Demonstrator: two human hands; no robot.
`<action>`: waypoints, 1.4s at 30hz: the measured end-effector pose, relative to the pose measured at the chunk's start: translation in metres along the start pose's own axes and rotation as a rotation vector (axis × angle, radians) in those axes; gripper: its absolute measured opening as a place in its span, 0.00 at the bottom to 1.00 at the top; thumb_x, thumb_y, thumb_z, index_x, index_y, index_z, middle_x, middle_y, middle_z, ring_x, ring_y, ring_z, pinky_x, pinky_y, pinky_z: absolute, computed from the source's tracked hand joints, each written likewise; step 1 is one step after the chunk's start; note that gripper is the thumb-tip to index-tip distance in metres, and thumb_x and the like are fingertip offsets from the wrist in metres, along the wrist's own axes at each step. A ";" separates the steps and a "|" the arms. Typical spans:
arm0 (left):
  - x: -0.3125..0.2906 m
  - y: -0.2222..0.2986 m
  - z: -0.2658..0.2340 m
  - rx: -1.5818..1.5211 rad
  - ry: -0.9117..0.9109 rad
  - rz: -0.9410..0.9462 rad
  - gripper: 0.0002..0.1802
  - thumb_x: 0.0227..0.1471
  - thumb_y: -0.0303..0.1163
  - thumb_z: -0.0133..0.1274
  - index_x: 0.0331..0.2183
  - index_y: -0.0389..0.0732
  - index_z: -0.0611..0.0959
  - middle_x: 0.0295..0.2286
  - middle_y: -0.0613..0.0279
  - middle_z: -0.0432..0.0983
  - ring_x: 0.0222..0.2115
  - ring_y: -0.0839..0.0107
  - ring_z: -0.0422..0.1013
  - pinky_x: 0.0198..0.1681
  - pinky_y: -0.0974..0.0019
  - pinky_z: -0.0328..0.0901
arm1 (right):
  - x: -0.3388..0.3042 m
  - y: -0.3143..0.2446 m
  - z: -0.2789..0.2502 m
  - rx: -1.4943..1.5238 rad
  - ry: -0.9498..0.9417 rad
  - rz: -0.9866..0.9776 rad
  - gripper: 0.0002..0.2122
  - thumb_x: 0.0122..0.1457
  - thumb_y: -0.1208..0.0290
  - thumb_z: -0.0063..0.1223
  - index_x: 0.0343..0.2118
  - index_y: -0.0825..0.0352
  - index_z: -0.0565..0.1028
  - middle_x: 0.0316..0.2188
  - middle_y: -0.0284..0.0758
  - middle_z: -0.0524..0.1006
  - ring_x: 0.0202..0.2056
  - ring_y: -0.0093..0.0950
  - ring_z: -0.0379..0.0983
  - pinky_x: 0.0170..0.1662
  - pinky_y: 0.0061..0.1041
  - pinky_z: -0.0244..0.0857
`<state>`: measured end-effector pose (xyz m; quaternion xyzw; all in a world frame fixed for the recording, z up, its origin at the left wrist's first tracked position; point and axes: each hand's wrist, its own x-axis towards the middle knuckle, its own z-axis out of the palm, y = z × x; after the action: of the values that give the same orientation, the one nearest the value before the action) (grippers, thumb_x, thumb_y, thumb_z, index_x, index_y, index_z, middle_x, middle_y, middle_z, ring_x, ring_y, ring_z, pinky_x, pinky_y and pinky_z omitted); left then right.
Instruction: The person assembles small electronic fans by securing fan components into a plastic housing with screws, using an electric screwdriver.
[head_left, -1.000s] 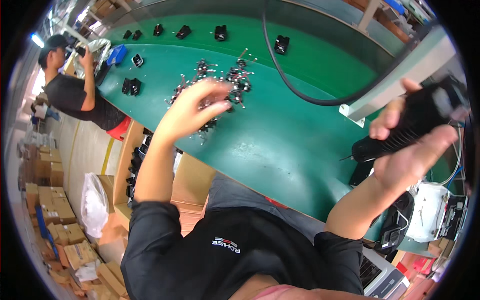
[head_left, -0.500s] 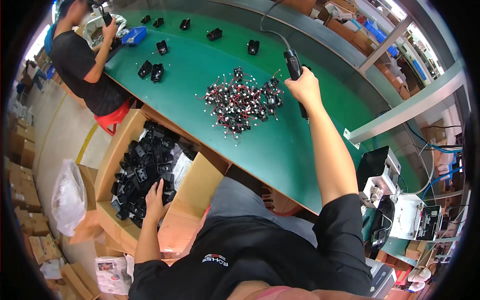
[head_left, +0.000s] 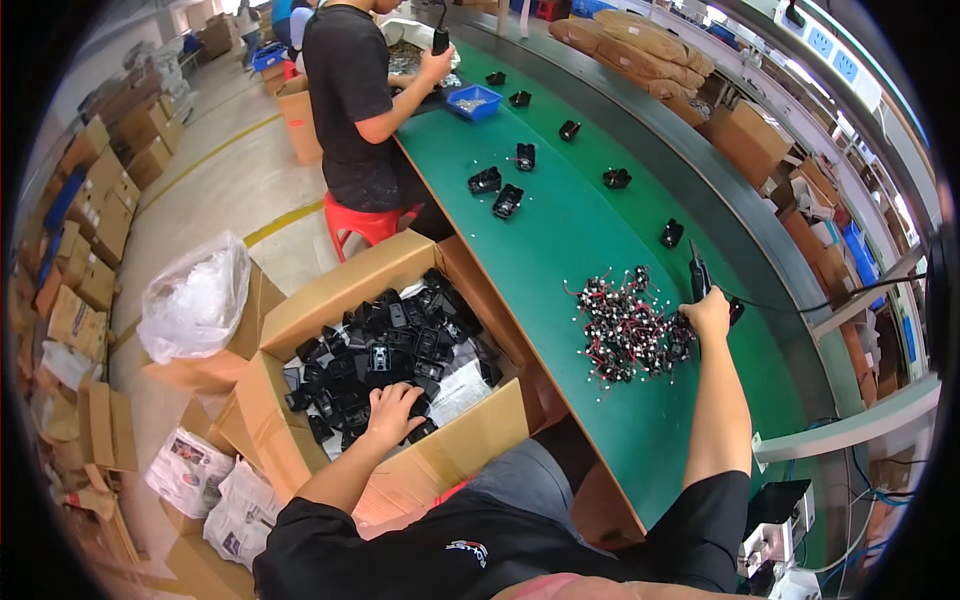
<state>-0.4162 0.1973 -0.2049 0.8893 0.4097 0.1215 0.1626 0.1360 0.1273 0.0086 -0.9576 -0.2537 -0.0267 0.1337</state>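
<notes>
My left hand [head_left: 393, 412] reaches into an open cardboard box [head_left: 470, 450], its fingers spread over a heap of black plastic housings [head_left: 385, 345]. No housing is lifted in it. Beyond the table edge to the right, my right hand [head_left: 708, 314] is wrapped round a black electric screwdriver [head_left: 699, 272], whose narrow end points away from me. A black cord [head_left: 820, 306] trails off to the right. Just left of that hand lies a pile of small parts with red and black wires and white connectors [head_left: 630, 330] on the green table [head_left: 560, 290].
Several black assemblies [head_left: 508, 201] stand spaced along the table and the green belt [head_left: 640, 215]. A co-worker [head_left: 350, 110] sits on a red stool [head_left: 365, 222] at far left, near a blue tray [head_left: 473, 102]. A metal post [head_left: 850, 420] crosses at right. A plastic-bagged box [head_left: 200, 300] stands left.
The view has swung left, so the table and box appear farther right. The screwdriver has tilted, its cord now running right rather than up. My left hand's fingers have spread over the housings.
</notes>
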 end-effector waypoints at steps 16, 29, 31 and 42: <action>0.008 -0.047 -0.014 -0.215 0.320 -0.020 0.26 0.57 0.29 0.56 0.56 0.37 0.71 0.43 0.52 0.72 0.40 0.60 0.72 0.42 0.60 0.68 | -0.121 0.016 -0.183 1.010 -0.207 -0.206 0.22 0.46 0.65 0.72 0.42 0.67 0.75 0.24 0.33 0.78 0.21 0.23 0.72 0.24 0.23 0.68; 0.093 0.087 -0.086 -1.560 0.025 -0.028 0.16 0.62 0.33 0.52 0.49 0.36 0.73 0.38 0.57 0.71 0.33 0.69 0.69 0.38 0.68 0.68 | -0.354 0.147 -0.261 0.948 0.318 0.054 0.12 0.49 0.78 0.66 0.36 0.73 0.79 0.27 0.38 0.81 0.25 0.22 0.77 0.24 0.16 0.71; 0.092 0.117 -0.092 -1.653 -0.152 0.124 0.17 0.63 0.34 0.50 0.49 0.36 0.73 0.40 0.57 0.73 0.32 0.71 0.68 0.37 0.70 0.67 | -0.373 0.152 -0.266 0.940 0.346 0.034 0.11 0.49 0.78 0.66 0.36 0.73 0.79 0.27 0.38 0.81 0.25 0.22 0.77 0.24 0.16 0.71; 0.046 0.218 -0.093 -1.990 -1.056 0.198 0.24 0.63 0.39 0.48 0.60 0.51 0.68 0.50 0.57 0.71 0.29 0.74 0.61 0.30 0.72 0.60 | -0.398 0.138 -0.264 0.883 0.426 -0.051 0.15 0.47 0.72 0.69 0.37 0.69 0.78 0.27 0.35 0.81 0.26 0.23 0.76 0.29 0.23 0.70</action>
<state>-0.2697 0.1169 -0.0310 0.3330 -0.0613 0.0151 0.9408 -0.1377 -0.2498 0.1820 -0.7760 -0.2313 -0.1152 0.5754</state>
